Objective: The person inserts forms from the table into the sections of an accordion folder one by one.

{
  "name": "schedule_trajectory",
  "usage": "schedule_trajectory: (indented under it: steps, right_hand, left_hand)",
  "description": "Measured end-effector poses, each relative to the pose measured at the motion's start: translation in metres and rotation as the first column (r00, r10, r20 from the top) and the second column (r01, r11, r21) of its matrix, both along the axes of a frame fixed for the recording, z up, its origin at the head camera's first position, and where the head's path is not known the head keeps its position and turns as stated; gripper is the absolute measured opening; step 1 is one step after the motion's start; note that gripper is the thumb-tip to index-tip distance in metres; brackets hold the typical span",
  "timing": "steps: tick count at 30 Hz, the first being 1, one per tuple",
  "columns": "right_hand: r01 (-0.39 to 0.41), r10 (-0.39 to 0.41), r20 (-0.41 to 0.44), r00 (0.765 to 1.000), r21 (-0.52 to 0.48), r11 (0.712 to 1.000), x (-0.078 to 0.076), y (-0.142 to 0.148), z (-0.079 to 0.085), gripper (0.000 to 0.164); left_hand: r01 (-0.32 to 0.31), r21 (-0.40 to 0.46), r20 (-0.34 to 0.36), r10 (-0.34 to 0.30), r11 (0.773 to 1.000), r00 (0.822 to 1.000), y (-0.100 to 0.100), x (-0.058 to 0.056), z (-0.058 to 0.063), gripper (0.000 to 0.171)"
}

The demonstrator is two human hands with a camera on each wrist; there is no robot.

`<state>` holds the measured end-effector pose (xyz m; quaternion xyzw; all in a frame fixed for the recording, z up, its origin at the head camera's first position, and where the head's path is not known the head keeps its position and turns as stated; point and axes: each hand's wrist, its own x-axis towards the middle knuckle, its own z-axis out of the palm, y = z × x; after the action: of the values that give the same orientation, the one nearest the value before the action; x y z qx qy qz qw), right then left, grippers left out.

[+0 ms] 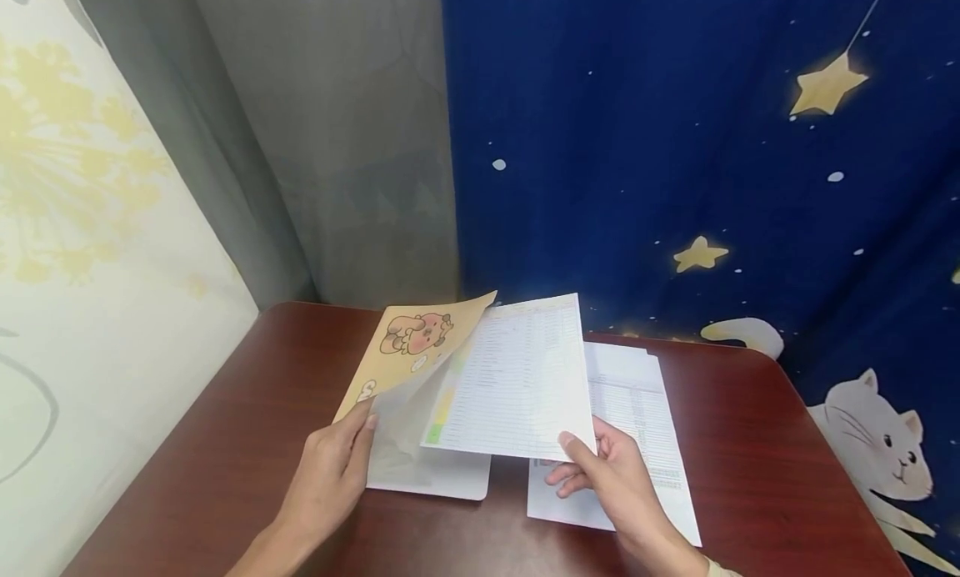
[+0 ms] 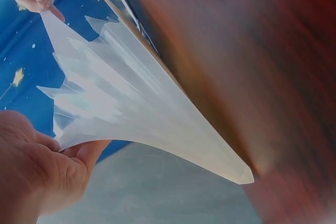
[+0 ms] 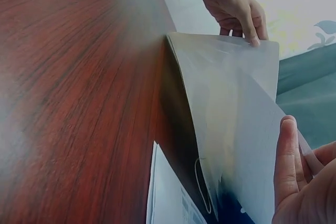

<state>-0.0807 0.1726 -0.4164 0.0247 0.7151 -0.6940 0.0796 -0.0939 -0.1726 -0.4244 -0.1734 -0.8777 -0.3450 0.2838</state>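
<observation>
A tan display book (image 1: 358,398) with a cartoon animal on its cover lies on the table, with its cover lifted. My left hand (image 1: 330,460) pinches the cover and the clear pockets by their near edge, thumb on top. In the left wrist view the clear pockets (image 2: 121,87) fan out from the spine. A printed sheet (image 1: 517,377) with table rows and a yellow and green strip slants over the opened pockets; its far left part lies behind the cover. My right hand (image 1: 611,469) pinches its near right corner between thumb and fingers.
Beneath the right hand, a stack of printed papers (image 1: 637,427) lies on the dark red wooden table (image 1: 225,444). A grey curtain (image 1: 360,143) and a blue starry one (image 1: 600,185) hang behind the table's far edge. A pale patterned surface (image 1: 97,227) stands at the left.
</observation>
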Motion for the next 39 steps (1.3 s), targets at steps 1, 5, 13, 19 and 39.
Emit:
schedule_trajectory:
  steps: [1,5,13,19,39]
  right_hand:
    - [-0.003,0.003,-0.004,1.000,-0.005,1.000,-0.001,-0.002,0.000,0.039]
    - [-0.004,0.004,-0.004,1.000,-0.019,1.000,-0.004,-0.009,-0.001,0.038]
    - [-0.008,0.008,-0.003,1.000,-0.046,0.999,-0.005,-0.020,-0.004,0.036]
    - [-0.024,0.024,-0.019,1.000,-0.041,0.999,-0.008,-0.031,-0.007,0.040]
    - [-0.095,0.095,-0.012,0.995,-0.054,0.994,-0.015,-0.057,-0.014,0.040]
  left_hand:
    - [0.001,0.000,0.003,-0.001,1.000,1.000,0.000,0.000,0.000,0.033]
    - [0.001,0.004,-0.003,-0.001,1.000,1.000,0.001,0.000,0.002,0.035]
    - [-0.007,-0.001,-0.007,0.007,1.000,1.000,0.002,0.000,0.003,0.036]
    - [-0.011,0.003,0.002,0.011,1.000,1.000,0.002,0.000,0.004,0.036]
    - [0.004,0.016,0.020,-0.004,1.000,1.000,0.004,0.001,0.003,0.035]
